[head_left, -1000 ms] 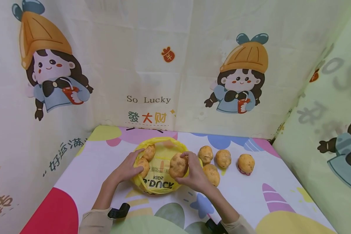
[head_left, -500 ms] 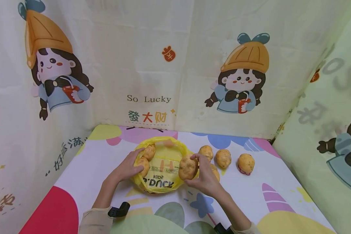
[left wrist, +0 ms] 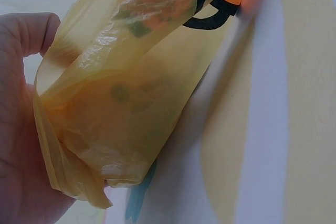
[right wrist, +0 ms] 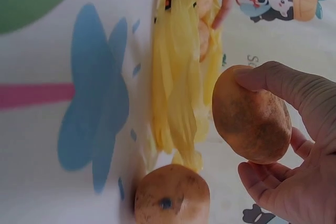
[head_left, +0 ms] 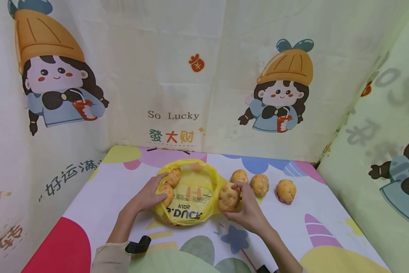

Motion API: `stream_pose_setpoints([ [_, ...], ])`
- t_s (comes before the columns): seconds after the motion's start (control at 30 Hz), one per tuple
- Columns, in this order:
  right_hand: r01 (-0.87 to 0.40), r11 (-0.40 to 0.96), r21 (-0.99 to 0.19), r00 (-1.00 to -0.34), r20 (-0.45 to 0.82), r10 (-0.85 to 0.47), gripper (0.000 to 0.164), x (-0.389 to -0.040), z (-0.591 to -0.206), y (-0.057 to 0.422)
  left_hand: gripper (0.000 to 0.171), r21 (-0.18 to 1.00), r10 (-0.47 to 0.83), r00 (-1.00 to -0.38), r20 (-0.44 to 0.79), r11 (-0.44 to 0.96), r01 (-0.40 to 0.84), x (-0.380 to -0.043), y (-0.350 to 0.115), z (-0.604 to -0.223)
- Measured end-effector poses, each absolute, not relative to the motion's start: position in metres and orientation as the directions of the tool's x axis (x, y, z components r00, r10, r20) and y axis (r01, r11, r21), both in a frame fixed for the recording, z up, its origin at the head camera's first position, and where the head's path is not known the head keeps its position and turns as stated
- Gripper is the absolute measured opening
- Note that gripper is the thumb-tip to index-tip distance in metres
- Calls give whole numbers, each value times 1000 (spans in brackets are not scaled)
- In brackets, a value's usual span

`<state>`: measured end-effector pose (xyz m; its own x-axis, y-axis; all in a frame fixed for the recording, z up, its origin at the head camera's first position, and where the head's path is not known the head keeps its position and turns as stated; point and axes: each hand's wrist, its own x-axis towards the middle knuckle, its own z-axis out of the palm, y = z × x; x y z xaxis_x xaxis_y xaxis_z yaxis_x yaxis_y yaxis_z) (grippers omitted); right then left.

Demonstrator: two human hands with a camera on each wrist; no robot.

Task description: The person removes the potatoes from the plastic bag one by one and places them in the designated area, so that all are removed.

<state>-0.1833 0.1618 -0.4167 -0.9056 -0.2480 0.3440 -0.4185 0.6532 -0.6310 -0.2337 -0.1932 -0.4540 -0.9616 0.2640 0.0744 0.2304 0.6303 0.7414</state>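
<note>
A yellow plastic bag (head_left: 209, 214) with black lettering lies with its mouth spread wide. My left hand (head_left: 153, 193) holds its left rim, the thumb inside by two potatoes (head_left: 174, 177); the left wrist view shows the thin yellow film (left wrist: 121, 119) against the palm. Between thumb and fingers, my right hand (head_left: 248, 210) pinches a brownish potato (head_left: 229, 198) at the bag's right edge. In the right wrist view this held potato (right wrist: 252, 116) is raised off the table, with another potato (right wrist: 172, 195) lying below it, mostly hidden in the head view.
Right of the bag, a potato (head_left: 239, 176) and a second potato (head_left: 260, 185) lie close together. Farther right sits a lone potato (head_left: 286, 190) with something dark red under it. A printed cloth covers the table (head_left: 122, 189), and patterned curtains (head_left: 170, 76) stand behind and at both sides.
My right hand has moved right with the potato, from over the bag's mouth to its right edge, now covering most of the potato lying there. The left hand stays at the rim.
</note>
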Motion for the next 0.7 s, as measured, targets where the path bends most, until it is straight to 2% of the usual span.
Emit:
stream_pose_setpoints([
  [0.43, -402, 683, -609, -915, 283, -287, 83, -179, -411, 190, 84, 744, 261, -963, 66, 630, 221, -234, -193, -455],
  [0.7, -467, 679, -566, -882, 346, -319, 84, -176, -410, 209, 83, 751, 265, -962, 69, 621, 225, -232, -193, -452],
])
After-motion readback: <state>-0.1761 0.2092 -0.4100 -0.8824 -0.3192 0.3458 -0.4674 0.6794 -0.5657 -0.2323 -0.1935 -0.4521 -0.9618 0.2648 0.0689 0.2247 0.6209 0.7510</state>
